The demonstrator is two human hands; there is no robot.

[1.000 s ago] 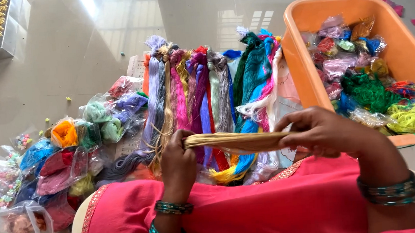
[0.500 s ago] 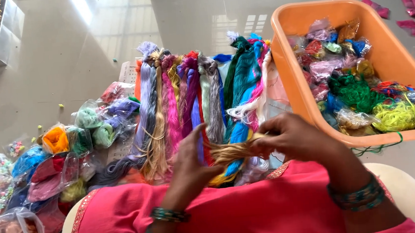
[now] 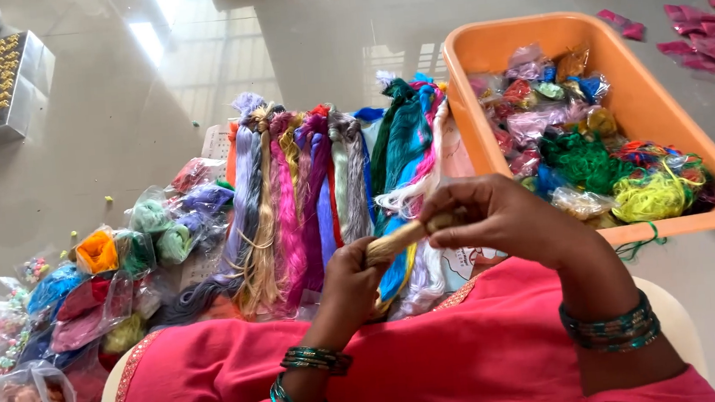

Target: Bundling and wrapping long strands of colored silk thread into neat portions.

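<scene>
A home craft corner on a glossy grey tiled floor [image 3: 154,98]: rows of coloured silk thread skeins [image 3: 314,187], an orange plastic tub [image 3: 648,110] of bagged threads.

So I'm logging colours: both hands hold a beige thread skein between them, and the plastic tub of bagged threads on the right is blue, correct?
Not quite: the head view shows the plastic tub is orange, not blue. The left hand and right hand do hold the beige thread skein.

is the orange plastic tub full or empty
Roughly full: the orange plastic tub holds a heap of small clear bags of coloured thread, rising about to its rim.
</scene>
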